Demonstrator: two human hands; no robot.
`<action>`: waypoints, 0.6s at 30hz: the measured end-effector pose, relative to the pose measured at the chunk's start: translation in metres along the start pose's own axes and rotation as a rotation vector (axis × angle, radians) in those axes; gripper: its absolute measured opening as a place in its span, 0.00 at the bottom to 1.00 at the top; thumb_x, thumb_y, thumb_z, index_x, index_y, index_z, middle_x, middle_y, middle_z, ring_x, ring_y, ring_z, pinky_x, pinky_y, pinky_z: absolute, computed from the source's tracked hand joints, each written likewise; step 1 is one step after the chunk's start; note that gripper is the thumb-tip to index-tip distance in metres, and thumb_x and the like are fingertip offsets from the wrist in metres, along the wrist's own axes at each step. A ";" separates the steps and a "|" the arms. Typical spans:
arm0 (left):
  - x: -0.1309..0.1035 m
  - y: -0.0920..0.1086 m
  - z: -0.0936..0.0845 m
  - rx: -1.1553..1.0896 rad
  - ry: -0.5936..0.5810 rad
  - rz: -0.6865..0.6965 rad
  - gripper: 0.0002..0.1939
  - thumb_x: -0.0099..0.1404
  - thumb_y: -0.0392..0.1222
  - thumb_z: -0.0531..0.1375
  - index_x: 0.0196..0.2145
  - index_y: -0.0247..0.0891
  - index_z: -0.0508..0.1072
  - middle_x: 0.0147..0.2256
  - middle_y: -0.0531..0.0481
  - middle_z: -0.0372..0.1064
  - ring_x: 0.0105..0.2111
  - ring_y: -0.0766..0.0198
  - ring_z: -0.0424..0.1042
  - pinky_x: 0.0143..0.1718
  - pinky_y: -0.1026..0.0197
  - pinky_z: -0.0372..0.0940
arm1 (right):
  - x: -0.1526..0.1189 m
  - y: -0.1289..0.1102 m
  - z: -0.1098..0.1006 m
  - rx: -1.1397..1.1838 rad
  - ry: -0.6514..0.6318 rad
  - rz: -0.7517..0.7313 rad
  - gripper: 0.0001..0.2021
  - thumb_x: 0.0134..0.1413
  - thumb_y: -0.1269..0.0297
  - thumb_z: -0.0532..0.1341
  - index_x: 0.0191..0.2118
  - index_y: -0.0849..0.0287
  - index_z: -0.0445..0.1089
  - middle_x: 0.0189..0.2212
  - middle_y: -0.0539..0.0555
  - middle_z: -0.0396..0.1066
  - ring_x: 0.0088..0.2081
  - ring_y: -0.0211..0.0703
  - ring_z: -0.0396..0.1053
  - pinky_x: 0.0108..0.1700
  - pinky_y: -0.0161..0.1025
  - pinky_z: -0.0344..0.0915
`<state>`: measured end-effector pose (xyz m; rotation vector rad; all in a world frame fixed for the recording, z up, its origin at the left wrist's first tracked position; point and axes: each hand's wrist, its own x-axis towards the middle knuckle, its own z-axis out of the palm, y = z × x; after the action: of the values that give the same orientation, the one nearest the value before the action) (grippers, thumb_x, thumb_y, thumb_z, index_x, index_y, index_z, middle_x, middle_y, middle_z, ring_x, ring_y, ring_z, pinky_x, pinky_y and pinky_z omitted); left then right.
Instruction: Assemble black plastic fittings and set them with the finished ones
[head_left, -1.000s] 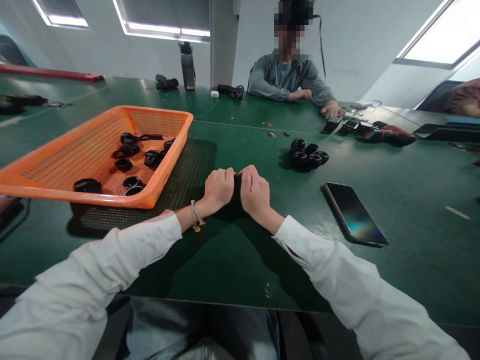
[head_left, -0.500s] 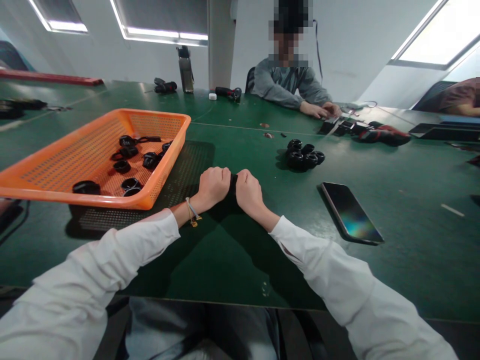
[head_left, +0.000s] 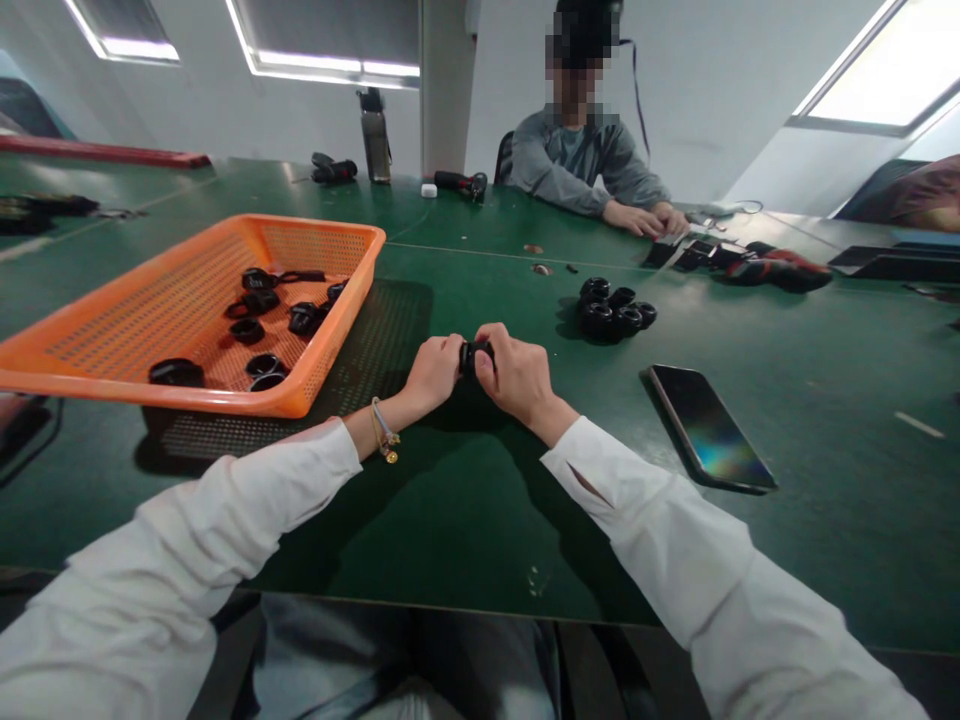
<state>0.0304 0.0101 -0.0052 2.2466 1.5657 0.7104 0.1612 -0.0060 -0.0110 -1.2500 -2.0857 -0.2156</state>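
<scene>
Between my two hands, a little above the green table (head_left: 480, 540), is a small black round part (head_left: 469, 358), mostly covered by fingers. My left hand (head_left: 435, 375) is closed on its left side. From the right, my right hand (head_left: 519, 372) grips it, with the thumb lying along it. To the left, an orange perforated basket (head_left: 300, 398) holds several black ring-like parts (head_left: 246, 331). A cluster of several black round parts (head_left: 615, 312) stands on the table beyond my right hand.
A phone (head_left: 711, 430) lies to the right of my right arm. Across the table sits a person in a grey jacket (head_left: 555, 165), hands at black and red items (head_left: 776, 268). A bottle (head_left: 374, 138) and a power tool (head_left: 462, 185) are at the far edge.
My right hand has turned so its thumb and fingers now show around the black part. More of the part is visible. My left hand keeps its hold.
</scene>
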 end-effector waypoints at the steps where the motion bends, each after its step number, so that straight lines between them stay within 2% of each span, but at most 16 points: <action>1: 0.000 0.000 0.000 0.037 -0.010 0.018 0.09 0.56 0.30 0.50 0.29 0.32 0.69 0.30 0.44 0.71 0.31 0.61 0.67 0.33 0.62 0.60 | -0.001 0.003 0.000 0.001 0.011 -0.054 0.16 0.58 0.57 0.41 0.37 0.59 0.61 0.26 0.55 0.71 0.25 0.41 0.67 0.25 0.34 0.52; 3: 0.000 0.000 0.002 0.091 0.000 0.038 0.09 0.56 0.30 0.50 0.30 0.33 0.69 0.32 0.43 0.71 0.33 0.59 0.67 0.36 0.60 0.60 | -0.002 0.004 0.000 0.003 0.027 -0.089 0.16 0.58 0.58 0.40 0.37 0.59 0.61 0.26 0.55 0.71 0.25 0.41 0.67 0.25 0.34 0.53; 5: -0.001 0.001 0.004 0.117 0.022 0.015 0.12 0.59 0.31 0.46 0.29 0.34 0.69 0.32 0.42 0.70 0.34 0.59 0.67 0.36 0.59 0.60 | -0.003 0.001 0.001 -0.006 0.030 -0.030 0.16 0.58 0.59 0.39 0.36 0.59 0.61 0.25 0.54 0.71 0.23 0.40 0.66 0.24 0.34 0.52; 8: -0.003 0.004 0.005 0.176 0.042 -0.020 0.14 0.61 0.32 0.44 0.29 0.33 0.69 0.33 0.41 0.70 0.34 0.58 0.68 0.35 0.59 0.60 | -0.003 -0.010 0.000 -0.021 -0.003 0.143 0.16 0.58 0.61 0.39 0.36 0.59 0.61 0.25 0.54 0.70 0.22 0.39 0.64 0.25 0.34 0.52; 12: -0.004 0.004 0.005 0.236 0.027 0.007 0.14 0.61 0.34 0.45 0.29 0.33 0.69 0.32 0.41 0.71 0.33 0.58 0.67 0.34 0.59 0.59 | -0.002 -0.025 -0.001 -0.011 -0.047 0.357 0.15 0.58 0.62 0.40 0.35 0.59 0.61 0.23 0.54 0.69 0.21 0.41 0.63 0.26 0.35 0.51; 16: -0.002 0.003 0.002 0.156 0.049 -0.029 0.21 0.63 0.34 0.39 0.25 0.34 0.70 0.28 0.44 0.71 0.28 0.61 0.67 0.30 0.60 0.58 | -0.001 -0.032 0.003 0.035 -0.002 0.523 0.15 0.59 0.63 0.40 0.33 0.59 0.62 0.21 0.54 0.67 0.21 0.42 0.61 0.26 0.36 0.51; 18: -0.001 0.003 0.000 0.169 0.039 -0.006 0.23 0.63 0.34 0.39 0.25 0.33 0.71 0.28 0.43 0.72 0.28 0.61 0.68 0.30 0.60 0.57 | 0.000 -0.031 0.007 0.093 0.004 0.610 0.16 0.58 0.64 0.40 0.29 0.57 0.62 0.21 0.54 0.66 0.22 0.42 0.61 0.26 0.36 0.52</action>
<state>0.0330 0.0080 -0.0039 2.3590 1.7083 0.6465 0.1325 -0.0193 -0.0100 -1.7489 -1.5953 0.1535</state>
